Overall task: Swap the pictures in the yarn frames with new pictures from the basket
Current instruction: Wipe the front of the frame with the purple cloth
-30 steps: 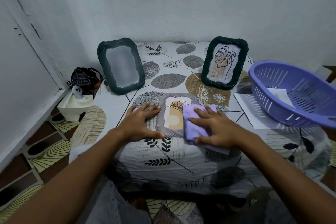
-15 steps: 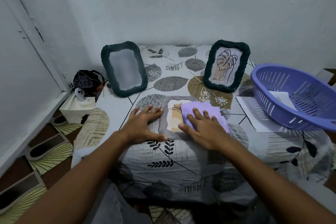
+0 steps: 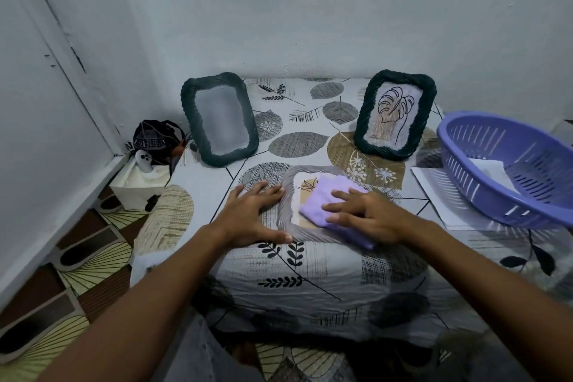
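Observation:
A grey yarn frame [image 3: 286, 195] lies flat near the table's front, with a beige plant picture [image 3: 305, 191] showing in it. My right hand [image 3: 362, 215] presses a folded purple cloth [image 3: 322, 200] flat onto the picture with straight fingers. My left hand [image 3: 252, 211] lies flat on the tablecloth, touching the frame's left edge. Two dark green yarn frames stand at the back: the left frame [image 3: 218, 119] holds a blank grey pane, the right frame [image 3: 393, 115] a leaf line drawing. A purple basket [image 3: 483, 192] at the right holds white paper [image 3: 493, 172].
A leaf-print cloth [image 3: 297, 260] covers the low table. White sheets [image 3: 437, 195] lie under the basket. Left of the table sit a white box [image 3: 136, 183] and a dark bag [image 3: 155, 139]. Walls close in behind and to the left; patterned floor lies below.
My right hand has slid the purple cloth leftward and back over the picture in the grey frame. The left hand has stayed beside the frame.

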